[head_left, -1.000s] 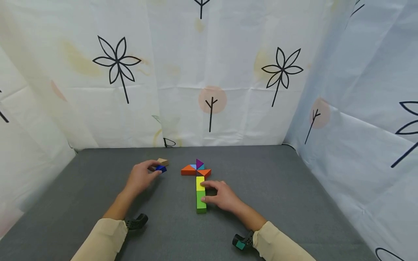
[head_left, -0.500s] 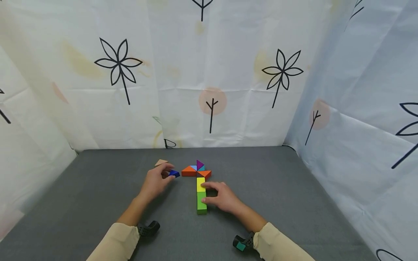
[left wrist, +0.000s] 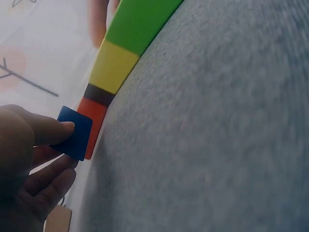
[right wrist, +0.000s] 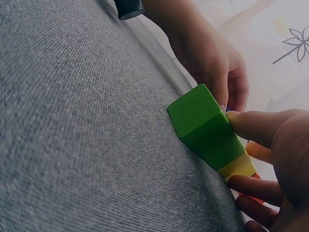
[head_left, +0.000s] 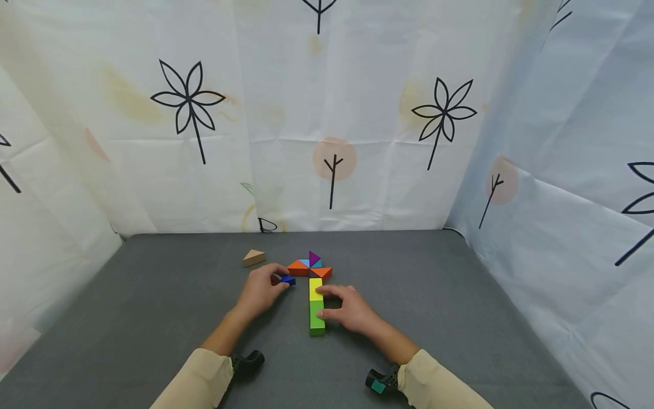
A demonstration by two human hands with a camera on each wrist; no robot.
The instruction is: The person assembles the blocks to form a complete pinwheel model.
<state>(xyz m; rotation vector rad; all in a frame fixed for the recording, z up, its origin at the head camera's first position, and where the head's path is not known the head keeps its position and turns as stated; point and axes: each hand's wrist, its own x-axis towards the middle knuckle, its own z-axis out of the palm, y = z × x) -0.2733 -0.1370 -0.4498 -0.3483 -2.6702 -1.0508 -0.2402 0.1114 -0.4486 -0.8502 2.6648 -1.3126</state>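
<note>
My left hand pinches a blue triangular block between thumb and fingers, just left of a row of coloured blocks. In the left wrist view the blue block overlaps the red-orange block. My right hand rests against the row's near part: the thumb touches the green block, a finger touches the yellow block. At the far end sit orange triangular blocks, a purple triangular block and light-blue pieces, fanned around one point. A dark piece lies beyond the yellow block.
A wooden-coloured triangular block lies behind my left hand. All blocks are on a grey cloth-covered table. White patterned curtains stand along the back and sides.
My left hand has carried the blue block rightward, from beside the wooden-coloured block to near the left orange one. The right hand keeps its place on the green and yellow blocks.
</note>
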